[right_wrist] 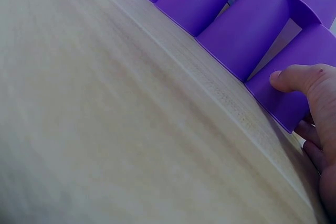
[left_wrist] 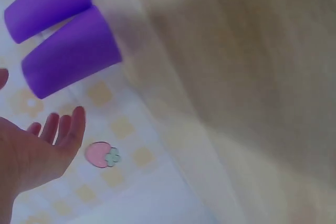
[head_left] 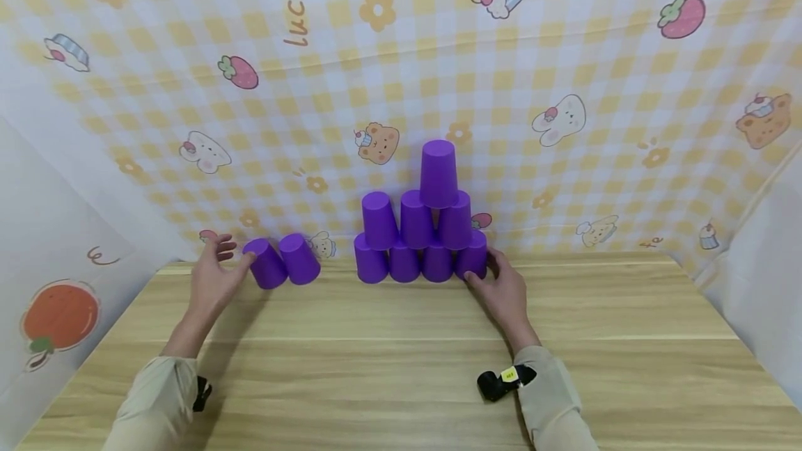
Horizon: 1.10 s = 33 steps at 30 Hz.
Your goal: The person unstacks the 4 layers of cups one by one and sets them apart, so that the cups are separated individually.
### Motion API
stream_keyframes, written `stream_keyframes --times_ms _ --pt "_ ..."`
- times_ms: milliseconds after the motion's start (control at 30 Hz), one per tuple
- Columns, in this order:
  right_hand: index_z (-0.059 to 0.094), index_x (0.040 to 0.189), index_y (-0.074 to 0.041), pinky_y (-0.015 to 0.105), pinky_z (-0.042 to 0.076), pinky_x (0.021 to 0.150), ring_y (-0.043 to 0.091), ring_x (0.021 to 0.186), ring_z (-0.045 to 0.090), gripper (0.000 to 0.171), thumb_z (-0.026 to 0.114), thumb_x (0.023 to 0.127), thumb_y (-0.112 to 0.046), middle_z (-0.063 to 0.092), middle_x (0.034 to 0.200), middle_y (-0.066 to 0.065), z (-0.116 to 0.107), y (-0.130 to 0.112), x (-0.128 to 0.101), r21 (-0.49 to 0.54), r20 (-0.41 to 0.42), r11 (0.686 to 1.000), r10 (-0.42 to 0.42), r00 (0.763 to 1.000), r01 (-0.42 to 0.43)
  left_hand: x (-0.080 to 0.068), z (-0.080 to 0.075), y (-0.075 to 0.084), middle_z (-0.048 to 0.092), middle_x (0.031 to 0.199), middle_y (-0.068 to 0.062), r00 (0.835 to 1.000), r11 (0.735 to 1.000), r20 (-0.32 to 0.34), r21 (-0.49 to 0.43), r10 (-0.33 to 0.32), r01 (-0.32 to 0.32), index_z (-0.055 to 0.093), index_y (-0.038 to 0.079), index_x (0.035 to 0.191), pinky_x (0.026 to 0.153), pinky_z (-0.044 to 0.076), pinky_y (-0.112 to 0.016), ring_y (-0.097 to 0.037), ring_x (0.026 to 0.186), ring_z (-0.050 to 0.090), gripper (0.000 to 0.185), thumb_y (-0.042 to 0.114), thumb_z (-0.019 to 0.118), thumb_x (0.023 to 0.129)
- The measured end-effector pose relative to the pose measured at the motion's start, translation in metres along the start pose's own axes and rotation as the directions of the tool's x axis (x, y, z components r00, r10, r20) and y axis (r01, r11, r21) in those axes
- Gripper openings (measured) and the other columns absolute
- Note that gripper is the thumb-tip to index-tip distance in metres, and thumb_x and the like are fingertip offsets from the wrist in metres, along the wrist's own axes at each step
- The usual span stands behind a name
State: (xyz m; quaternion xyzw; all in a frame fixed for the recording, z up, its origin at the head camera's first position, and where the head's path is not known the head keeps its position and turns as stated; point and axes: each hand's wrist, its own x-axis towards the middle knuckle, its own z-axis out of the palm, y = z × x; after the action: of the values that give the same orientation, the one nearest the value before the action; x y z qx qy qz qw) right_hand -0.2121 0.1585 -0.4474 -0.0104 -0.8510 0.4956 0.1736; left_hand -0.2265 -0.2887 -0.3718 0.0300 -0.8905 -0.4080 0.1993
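A pyramid of upturned purple cups (head_left: 426,228) stands at the back of the wooden table (head_left: 388,367), topped by a single cup (head_left: 438,172). My right hand (head_left: 491,275) holds the bottom right cup (head_left: 474,256). In the right wrist view its thumb (right_wrist: 289,77) lies on that cup (right_wrist: 302,56) and the fingers curl beside it. Two loose purple cups (head_left: 267,264) (head_left: 299,259) stand tilted left of the pyramid. My left hand (head_left: 225,263) is open just left of them. In the left wrist view its straight fingers (left_wrist: 65,129) stay apart from the nearer cup (left_wrist: 71,51).
A yellow checked cloth with cartoon prints (head_left: 401,75) hangs as a backdrop right behind the cups and wraps round both sides. The table's near half is bare wood. Black wrist cameras (head_left: 501,381) sit on both beige sleeves.
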Motion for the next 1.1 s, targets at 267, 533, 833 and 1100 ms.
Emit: stream_keyframes --times_ms 267,533,833,1100 --pt "0.047 0.131 -0.001 0.039 0.040 0.099 0.032 0.116 0.052 0.060 0.073 0.080 -0.019 0.053 0.127 0.021 0.001 0.001 0.000 0.002 0.006 1.000 0.002 1.000 -0.002 0.013 0.006 0.045 0.059 0.110 -0.006 0.976 0.981 -0.215 -0.195 -0.021 -0.021 0.055 0.003 0.119 0.068 0.042 -0.015 -0.009 0.092 0.052 0.046 0.031 0.067 0.085" --pt "0.046 0.132 -0.002 0.039 0.040 0.099 0.032 0.116 0.052 0.061 0.073 0.080 -0.019 0.053 0.127 0.020 0.001 0.001 0.001 -0.002 0.010 1.000 0.007 1.000 -0.007 0.022 0.026 0.114 0.061 0.107 -0.010 0.950 0.922 -0.226 -0.271 0.217 -0.275 0.058 0.001 0.115 0.073 0.045 -0.022 -0.011 0.091 0.054 0.038 0.024 0.068 0.085" --pt "0.046 0.132 -0.002 0.040 0.040 0.099 0.033 0.116 0.052 0.061 0.073 0.080 -0.019 0.053 0.127 0.021 -0.001 0.002 0.000 -0.018 0.003 1.000 0.007 1.000 -0.007 0.001 0.040 0.199 0.058 0.109 -0.023 0.929 0.860 -0.131 -0.350 0.347 -0.371 0.055 -0.009 0.112 0.077 0.046 -0.036 -0.033 0.096 0.054 0.034 0.009 0.066 0.085" --pt "0.047 0.131 0.000 0.041 0.041 0.098 0.034 0.114 0.052 0.060 0.074 0.079 -0.017 0.054 0.126 0.022 0.001 0.001 0.000 -0.011 -0.007 1.000 -0.009 1.000 0.008 -0.001 0.053 0.224 0.058 0.109 -0.022 0.928 0.844 -0.083 -0.392 0.364 -0.366 0.055 -0.007 0.112 0.075 0.045 -0.034 -0.032 0.095 0.054 0.034 0.010 0.066 0.085"
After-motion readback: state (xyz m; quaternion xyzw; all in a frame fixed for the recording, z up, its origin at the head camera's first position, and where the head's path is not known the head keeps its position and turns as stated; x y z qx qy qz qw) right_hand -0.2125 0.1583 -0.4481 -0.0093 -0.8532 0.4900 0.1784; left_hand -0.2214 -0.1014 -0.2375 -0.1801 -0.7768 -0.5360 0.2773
